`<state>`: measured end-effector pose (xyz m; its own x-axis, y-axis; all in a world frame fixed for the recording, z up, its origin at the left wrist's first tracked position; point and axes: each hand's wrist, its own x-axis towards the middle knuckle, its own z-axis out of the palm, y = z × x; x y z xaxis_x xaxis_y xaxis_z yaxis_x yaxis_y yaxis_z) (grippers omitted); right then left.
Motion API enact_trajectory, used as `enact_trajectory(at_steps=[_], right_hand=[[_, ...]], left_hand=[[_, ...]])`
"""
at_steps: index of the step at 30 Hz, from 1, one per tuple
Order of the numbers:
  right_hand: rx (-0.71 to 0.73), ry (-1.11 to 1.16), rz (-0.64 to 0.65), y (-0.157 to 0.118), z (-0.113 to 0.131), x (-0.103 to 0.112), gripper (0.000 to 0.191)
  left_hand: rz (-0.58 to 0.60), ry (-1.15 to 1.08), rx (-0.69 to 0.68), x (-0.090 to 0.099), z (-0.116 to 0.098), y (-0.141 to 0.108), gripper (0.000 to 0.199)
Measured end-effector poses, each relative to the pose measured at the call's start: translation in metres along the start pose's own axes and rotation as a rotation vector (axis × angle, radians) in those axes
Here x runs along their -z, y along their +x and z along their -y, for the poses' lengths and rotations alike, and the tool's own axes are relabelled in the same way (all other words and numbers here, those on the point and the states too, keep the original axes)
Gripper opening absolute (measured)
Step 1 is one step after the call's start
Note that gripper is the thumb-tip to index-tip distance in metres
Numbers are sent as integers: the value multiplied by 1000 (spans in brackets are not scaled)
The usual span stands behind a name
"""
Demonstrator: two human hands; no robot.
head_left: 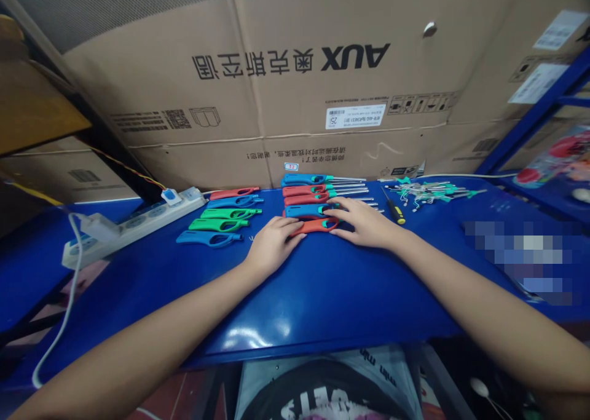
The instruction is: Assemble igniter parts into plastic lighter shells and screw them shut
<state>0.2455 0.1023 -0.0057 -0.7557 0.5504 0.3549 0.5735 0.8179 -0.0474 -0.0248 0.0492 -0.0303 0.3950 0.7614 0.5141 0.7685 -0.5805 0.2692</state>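
Observation:
Several long-nosed lighters lie in a stack of rows at the middle of the blue table. The nearest, an orange-red lighter (318, 225), has my left hand (275, 243) closed on its handle end and my right hand (364, 223) closed round its nozzle end. Just behind it rests a blue lighter (304, 211), close to my right fingers. Farther back are red lighters (304, 190) and another blue one (302, 179), their metal tubes pointing right. To the left lie several handle shells without tubes: blue (207, 238), green (216, 224) and red (234, 193).
A white power strip (147, 217) with plugs and cables runs along the left. Behind the table (304, 291) stands a large cardboard sheet (295, 112). Right of the lighters are a yellow-black screwdriver (395, 211) and a pile of metal tubes with green parts (426, 191).

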Motion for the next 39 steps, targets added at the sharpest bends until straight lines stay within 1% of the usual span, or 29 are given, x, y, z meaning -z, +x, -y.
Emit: enact_trajectory(at_steps=[4,8,11,17,20,24,27,32,36,39], right_hand=[[-21,2,-5,0,0,-2,52],[-17,38,2,0,2,-6,55],[-2,46,21,0,5,-8,56],[18,13,19,0,5,-8,55],[16,3,18,-1,3,-8,56],[9,11,19,-1,2,-8,56],[12,9,18,0,3,-9,55],[-3,21,-23,-2,2,-10,56],[-25,101,-54,-3,0,-12,58],[-21,172,-51,-3,0,-13,57]], left_hand=[[-51,-26,64,5,-1,1,21],[-129,-81,166,5,0,1,42],[-98,-138,189,0,4,0,52],[-56,-153,177,-6,7,-4,55],[-29,-131,169,-7,5,-6,60],[38,-92,207,-7,5,-7,67],[72,-74,209,-7,5,-6,70],[67,-77,183,-7,5,-6,69],[65,-82,159,-7,6,-7,70],[74,-83,173,-7,7,-7,71]])
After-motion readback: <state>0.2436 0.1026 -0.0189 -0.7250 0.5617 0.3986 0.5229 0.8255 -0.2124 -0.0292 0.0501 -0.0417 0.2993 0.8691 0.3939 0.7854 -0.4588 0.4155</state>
